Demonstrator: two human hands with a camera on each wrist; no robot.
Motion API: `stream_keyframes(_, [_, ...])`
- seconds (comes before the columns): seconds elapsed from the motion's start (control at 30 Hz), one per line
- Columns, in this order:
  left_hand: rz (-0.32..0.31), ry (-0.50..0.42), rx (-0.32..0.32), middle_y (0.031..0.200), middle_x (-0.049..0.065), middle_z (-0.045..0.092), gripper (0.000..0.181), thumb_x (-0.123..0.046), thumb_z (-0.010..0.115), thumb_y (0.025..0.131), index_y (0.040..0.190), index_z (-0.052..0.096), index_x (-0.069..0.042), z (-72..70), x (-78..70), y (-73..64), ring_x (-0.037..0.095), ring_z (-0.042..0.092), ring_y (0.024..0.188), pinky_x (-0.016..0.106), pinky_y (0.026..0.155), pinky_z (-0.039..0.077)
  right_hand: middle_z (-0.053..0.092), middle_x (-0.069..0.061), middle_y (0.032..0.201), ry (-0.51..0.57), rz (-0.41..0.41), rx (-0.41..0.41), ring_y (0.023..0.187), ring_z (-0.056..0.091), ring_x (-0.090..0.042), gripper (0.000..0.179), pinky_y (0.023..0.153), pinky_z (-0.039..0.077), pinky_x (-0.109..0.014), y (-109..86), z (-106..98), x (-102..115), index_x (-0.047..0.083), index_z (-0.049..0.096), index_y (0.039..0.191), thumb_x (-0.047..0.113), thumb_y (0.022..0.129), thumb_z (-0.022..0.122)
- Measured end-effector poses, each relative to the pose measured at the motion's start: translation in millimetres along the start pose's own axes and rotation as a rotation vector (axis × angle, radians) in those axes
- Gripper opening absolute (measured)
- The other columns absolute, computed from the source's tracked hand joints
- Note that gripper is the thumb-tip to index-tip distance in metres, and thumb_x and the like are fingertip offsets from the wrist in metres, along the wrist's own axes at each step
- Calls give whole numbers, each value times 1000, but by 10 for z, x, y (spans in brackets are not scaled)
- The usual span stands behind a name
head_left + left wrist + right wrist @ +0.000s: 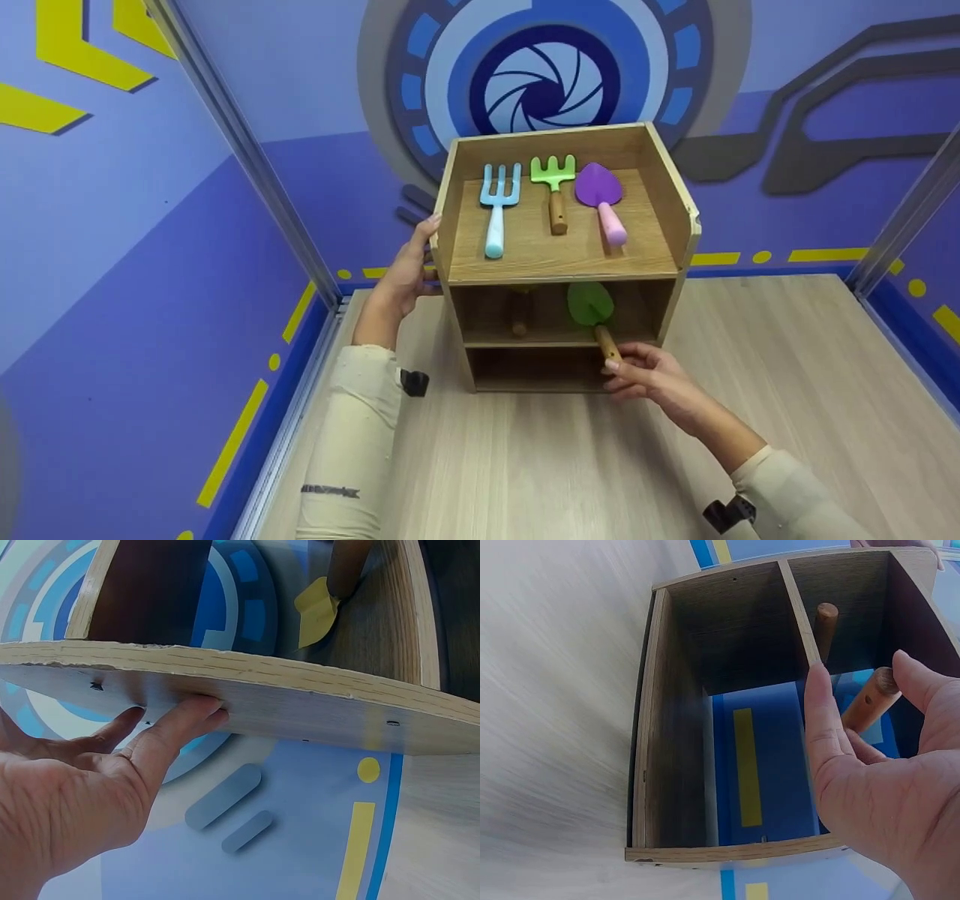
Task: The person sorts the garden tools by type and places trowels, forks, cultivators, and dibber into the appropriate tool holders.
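Observation:
A wooden shelf unit (564,278) stands on the floor. My left hand (405,274) rests with its fingers against the unit's outer left side, as the left wrist view (97,787) confirms. At the middle compartment's right part, my right hand (652,379) holds the wooden handle of a green trowel (590,304) between thumb and fingers. The trowel's blade is inside that compartment, its handle sticking out past the front edge. In the right wrist view the handle (871,699) lies beside the thumb, while the index finger stretches toward the divider board (799,611).
On the top shelf lie a blue fork (499,199), a green rake (555,180) with a wooden handle and a purple trowel (598,187) with a pink handle. Another wooden-handled tool (520,313) with a yellow head sits in the middle compartment. Printed walls (315,172) surround the unit.

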State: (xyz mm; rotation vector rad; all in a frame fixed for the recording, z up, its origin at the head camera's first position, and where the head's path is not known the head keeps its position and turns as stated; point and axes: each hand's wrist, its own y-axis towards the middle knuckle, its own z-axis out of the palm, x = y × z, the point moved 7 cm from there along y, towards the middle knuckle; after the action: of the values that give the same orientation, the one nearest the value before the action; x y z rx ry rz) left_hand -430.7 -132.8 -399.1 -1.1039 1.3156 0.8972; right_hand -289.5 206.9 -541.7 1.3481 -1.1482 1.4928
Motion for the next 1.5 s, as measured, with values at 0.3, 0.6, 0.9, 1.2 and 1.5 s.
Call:
stream_keyframes(0.3, [-7, 0, -3, 146, 20, 57, 85, -74, 45, 94, 161, 41, -22, -3, 14, 9, 37, 69, 121, 53, 100, 57, 74, -5, 110, -61, -7, -13, 99, 77, -19, 50, 85, 65, -34, 38, 9, 20, -15, 50, 136, 26, 109, 60])
stream_keyframes(0.6, [-13, -21, 4, 137, 18, 63, 82, -73, 45, 94, 154, 49, -16, 4, 34, 13, 30, 74, 109, 62, 109, 53, 77, 0, 104, -80, 28, -39, 96, 77, -16, 44, 82, 65, -33, 91, 64, 21, -7, 61, 128, 33, 110, 58])
stream_keyframes(0.9, [-12, -19, 4, 138, 19, 62, 85, -73, 45, 94, 157, 45, -16, 2, 29, 23, 31, 73, 110, 59, 107, 55, 78, -7, 105, -87, 55, -97, 92, 76, -17, 50, 82, 65, -37, 156, 97, 1, -6, 64, 128, 40, 109, 59])
stream_keyframes(1.2, [-10, -18, 10, 143, 20, 58, 87, -74, 45, 94, 160, 40, -18, 18, 18, 11, 34, 71, 115, 60, 108, 54, 76, -6, 90, -130, 66, -213, 82, 75, -19, 49, 75, 65, -36, 211, 121, 2, -3, 71, 116, 44, 107, 62])
stream_keyframes(1.5, [-5, -17, 21, 139, 18, 60, 85, -73, 44, 94, 157, 44, -17, 4, 6, -3, 30, 74, 109, 59, 106, 55, 77, -10, 79, -288, 22, -299, 75, 75, -22, 51, 74, 65, -41, 283, 200, 71, -2, 76, 94, 47, 104, 67])
